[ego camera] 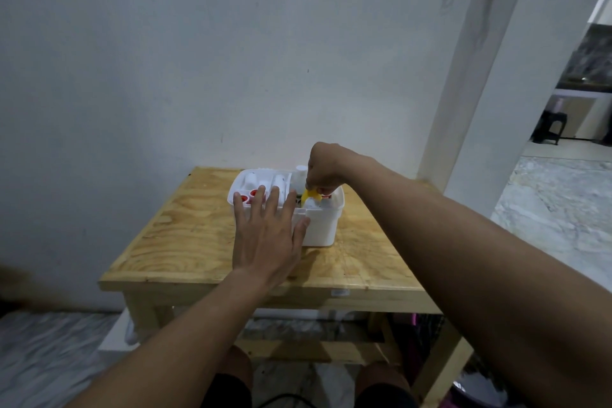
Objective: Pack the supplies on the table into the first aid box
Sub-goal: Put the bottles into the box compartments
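Two bare hands work at the first aid box (320, 229), which sits towards the back of the wooden bench (185, 235), close to the pale wall.

The left hand (265, 235) comes in from below on a long, straight forearm. It lies flat, palm down, with the fingers spread wide and straight, holding nothing. The fingertips reach over the box's near rim on the left side and the thumb lies against the front wall.

The right arm sweeps in from the right edge and is bent sharply down at the wrist. The right hand (323, 172) hangs knuckles-up over the box's right compartment. Its fingers are curled down and pinch the top of a yellow item (311, 198), which stands inside that compartment.

A white bottle (300, 175) pokes up just behind the yellow item, right beside the knuckles. Red caps (254, 193) peek out between the left fingers in the left section, with white shapes behind them that are too blurred to name.

Two knees show under the bench's near edge.
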Demonstrator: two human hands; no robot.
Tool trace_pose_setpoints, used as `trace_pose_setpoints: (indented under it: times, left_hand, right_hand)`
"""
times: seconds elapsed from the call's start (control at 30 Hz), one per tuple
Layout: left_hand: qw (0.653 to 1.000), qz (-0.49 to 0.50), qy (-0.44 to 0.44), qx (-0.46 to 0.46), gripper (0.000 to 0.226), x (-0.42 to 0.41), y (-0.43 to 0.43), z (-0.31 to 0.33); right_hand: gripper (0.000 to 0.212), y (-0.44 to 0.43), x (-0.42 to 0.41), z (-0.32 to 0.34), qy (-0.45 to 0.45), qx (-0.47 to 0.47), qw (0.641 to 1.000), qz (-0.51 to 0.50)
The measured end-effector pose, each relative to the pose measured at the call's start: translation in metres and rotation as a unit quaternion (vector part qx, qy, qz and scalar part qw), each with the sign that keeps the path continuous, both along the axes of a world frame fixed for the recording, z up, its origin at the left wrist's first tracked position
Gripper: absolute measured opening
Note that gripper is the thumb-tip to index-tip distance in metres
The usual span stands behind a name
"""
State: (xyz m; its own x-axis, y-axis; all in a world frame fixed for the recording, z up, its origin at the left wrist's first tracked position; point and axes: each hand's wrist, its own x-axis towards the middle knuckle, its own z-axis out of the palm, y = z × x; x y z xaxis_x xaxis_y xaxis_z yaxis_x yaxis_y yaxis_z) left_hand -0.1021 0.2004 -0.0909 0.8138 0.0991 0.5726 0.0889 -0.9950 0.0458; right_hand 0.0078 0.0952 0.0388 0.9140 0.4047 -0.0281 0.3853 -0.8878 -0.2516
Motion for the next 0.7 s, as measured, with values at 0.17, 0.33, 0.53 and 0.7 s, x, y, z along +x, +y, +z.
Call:
trace_pose_setpoints:
  times: [0.17, 0.33, 0.53, 0.7]
  left_hand:
    - [1.0, -0.003, 0.008, -0.014, 0.062, -0.001, 0.0, 0.003]
    - [0.999, -0.037, -0.016, -0.008, 0.062, -0.002, 0.003, 0.021]
    - [0.998, -0.04, -0.02, -0.047, 0.062, 0.023, 0.021, 0.061]
    - [0.99, -0.057, 0.075, -0.109, 0.065, 0.063, 0.054, 0.085]
  right_hand:
    - [0.019, -0.003, -0.002, 0.006, 0.034, 0.026, 0.999, -0.012]
    - [0.024, -0.009, -0.001, 0.019, 0.037, 0.091, 0.995, -0.023]
    - [0.022, -0.023, 0.015, 0.027, -0.016, 0.118, 0.992, -0.041]
    - [0.027, -0.03, 0.037, 0.021, -0.054, 0.076, 0.994, -0.061]
